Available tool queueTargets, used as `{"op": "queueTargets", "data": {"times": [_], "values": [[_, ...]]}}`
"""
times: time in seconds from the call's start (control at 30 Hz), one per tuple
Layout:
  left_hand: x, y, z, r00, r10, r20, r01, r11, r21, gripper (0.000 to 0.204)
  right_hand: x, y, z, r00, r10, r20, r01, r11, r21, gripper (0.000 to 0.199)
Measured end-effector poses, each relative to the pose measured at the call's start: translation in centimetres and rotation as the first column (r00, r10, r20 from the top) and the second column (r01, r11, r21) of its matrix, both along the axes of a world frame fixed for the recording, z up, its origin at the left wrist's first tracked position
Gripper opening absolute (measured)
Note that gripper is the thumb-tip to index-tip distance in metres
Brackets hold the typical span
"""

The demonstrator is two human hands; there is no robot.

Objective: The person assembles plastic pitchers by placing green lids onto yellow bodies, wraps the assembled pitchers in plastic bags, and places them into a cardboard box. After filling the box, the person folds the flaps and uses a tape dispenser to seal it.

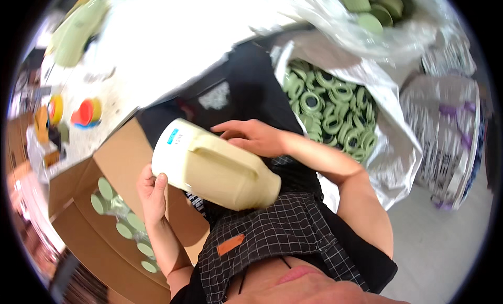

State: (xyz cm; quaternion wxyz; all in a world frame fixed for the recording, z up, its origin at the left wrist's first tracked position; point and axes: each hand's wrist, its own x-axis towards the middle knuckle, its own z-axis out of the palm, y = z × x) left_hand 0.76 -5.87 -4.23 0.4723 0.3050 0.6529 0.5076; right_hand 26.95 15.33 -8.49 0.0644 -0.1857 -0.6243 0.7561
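A pale cream jug (220, 170) with a moulded handle lies tilted in front of my apron, its narrower end toward the lower right. A blue-and-white label (174, 137) is stuck near its wide end. My left hand (153, 196) grips that wide end, thumb on the near side and the other fingers partly hidden behind it. Along the jug's far side, my right hand (257, 138) has its fingers stretched out, close to the body above the handle; whether they touch it I cannot tell.
An open cardboard box (78, 230) at the left holds several pieces with pale green round tops. A white sack (390, 162) of green rings (340, 92) stands at the right. Tape rolls (90, 111) sit on the white table (173, 37). Clear plastic (414, 45) covers green parts at far right.
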Motion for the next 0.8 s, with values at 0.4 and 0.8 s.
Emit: {"op": "queueTargets", "data": {"times": [0.4,0.8], "values": [[1.2,7.8,1.8,0.987,0.003,0.162,0.053,0.938,-0.343,0.032,32.2,1.0,-33.6,0.310,-0.576,0.756,0.544,0.760,0.356,0.052],[5.0,7.9,1.8,0.916,0.367,0.163,-0.319,0.912,-0.257,0.048,21.9,3.7,-36.9,-0.052,-0.788,0.614,0.998,-0.011,0.070,0.037]]}}
